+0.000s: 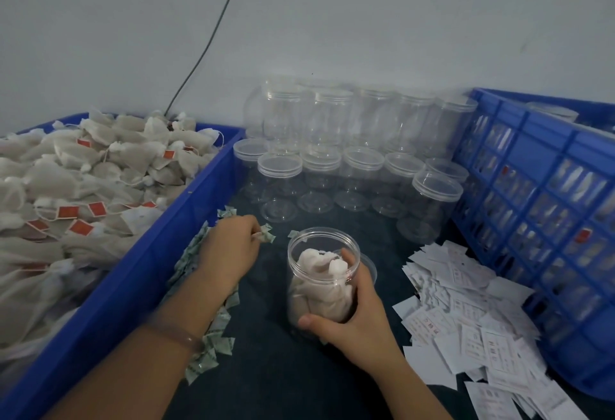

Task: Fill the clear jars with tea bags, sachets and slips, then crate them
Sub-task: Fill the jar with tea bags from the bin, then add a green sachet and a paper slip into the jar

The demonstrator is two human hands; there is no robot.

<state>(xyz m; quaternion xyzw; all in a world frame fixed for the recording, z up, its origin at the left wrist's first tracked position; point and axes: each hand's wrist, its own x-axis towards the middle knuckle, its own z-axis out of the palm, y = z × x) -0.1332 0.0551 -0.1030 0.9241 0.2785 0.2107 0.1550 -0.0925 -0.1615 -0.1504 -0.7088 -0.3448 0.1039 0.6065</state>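
Left of the open clear plastic jar (307, 289), which is half full of tea bags, a long blue plastic tray (159, 243) holds heaped white mesh tea bags (83, 186). Right of it stands a blue latticed crate (539, 220). Behind it are stacked lidded clear jars (352, 160), to its right lie white printed slips (466, 319), and to its left green-and-white sachets (213, 346). The right hand (359, 319) grips the jar's side. The left hand (229, 250) pinches one sachet (266, 236).

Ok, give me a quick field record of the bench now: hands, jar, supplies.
left hand: pinches a sachet beside the sachet pile
right hand: grips the open jar
jar contents: tea bags, lid off
slips: loose pile right of the jar
empty jars: lidded, stacked at the back
bin: left, heaped with tea bags
crate: right, jars inside
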